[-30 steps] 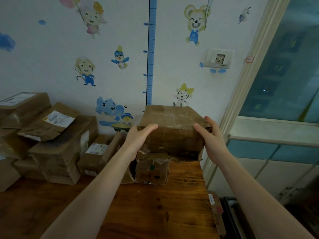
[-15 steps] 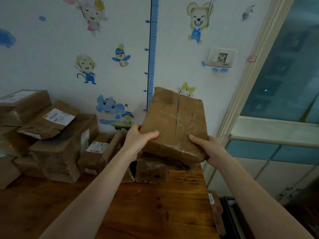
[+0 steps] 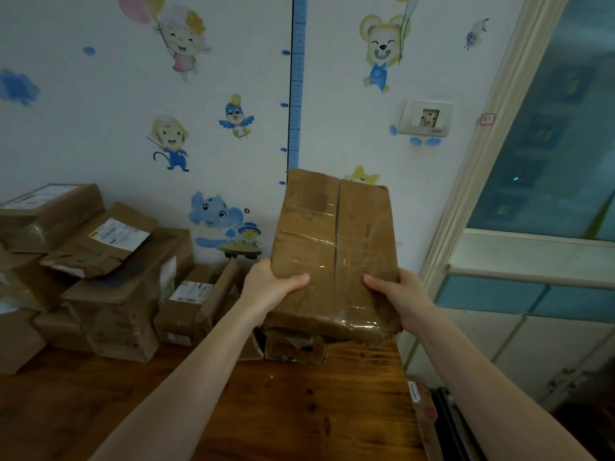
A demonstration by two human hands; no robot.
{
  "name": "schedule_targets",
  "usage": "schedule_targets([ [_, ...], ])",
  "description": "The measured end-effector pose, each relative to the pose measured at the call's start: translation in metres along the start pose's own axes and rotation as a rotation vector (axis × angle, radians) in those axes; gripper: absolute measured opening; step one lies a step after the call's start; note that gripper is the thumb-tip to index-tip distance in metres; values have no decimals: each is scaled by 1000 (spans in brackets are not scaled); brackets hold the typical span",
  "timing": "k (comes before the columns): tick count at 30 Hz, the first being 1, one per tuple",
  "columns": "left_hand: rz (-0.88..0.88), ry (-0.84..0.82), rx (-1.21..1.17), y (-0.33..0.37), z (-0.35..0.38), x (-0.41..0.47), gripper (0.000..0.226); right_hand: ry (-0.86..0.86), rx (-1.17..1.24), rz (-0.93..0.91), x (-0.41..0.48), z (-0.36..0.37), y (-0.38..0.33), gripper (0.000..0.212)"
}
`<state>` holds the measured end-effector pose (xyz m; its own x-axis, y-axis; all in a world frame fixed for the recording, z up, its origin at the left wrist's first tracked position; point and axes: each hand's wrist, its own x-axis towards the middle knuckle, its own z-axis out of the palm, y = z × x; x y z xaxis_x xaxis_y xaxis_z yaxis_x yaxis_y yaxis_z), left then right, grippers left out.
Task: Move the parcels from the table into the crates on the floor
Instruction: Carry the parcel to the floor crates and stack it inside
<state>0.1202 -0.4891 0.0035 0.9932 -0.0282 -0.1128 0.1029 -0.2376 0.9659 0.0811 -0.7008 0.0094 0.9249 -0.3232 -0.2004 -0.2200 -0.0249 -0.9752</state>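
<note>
A taped brown cardboard parcel (image 3: pixel 334 251) is held up above the wooden table (image 3: pixel 299 410), its far end tilted upward toward the wall. My left hand (image 3: pixel 269 287) grips its left near edge, thumb on top. My right hand (image 3: pixel 399 297) grips its right near edge the same way. Under it a smaller crumpled parcel (image 3: pixel 294 347) still lies on the table. A stack of several more parcels (image 3: pixel 100 267) fills the table's left back. A dark crate (image 3: pixel 446 424) shows partly on the floor at the table's right edge.
The wall with cartoon stickers stands right behind the table. A door frame (image 3: pixel 476 181) and glass panel lie to the right. A flat box (image 3: pixel 422 410) leans against the table's right side by the crate. The table's right edge runs near my right forearm.
The parcel has been lifted off the smaller one and tipped up, so its taped top face now shows. Both hands have come lower and nearer with it.
</note>
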Motion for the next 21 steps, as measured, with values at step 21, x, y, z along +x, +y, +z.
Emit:
schedule_targets([
  [21,92,140,-146,9,-13,6,27,-3,-212,-187,4,8,-1,50],
])
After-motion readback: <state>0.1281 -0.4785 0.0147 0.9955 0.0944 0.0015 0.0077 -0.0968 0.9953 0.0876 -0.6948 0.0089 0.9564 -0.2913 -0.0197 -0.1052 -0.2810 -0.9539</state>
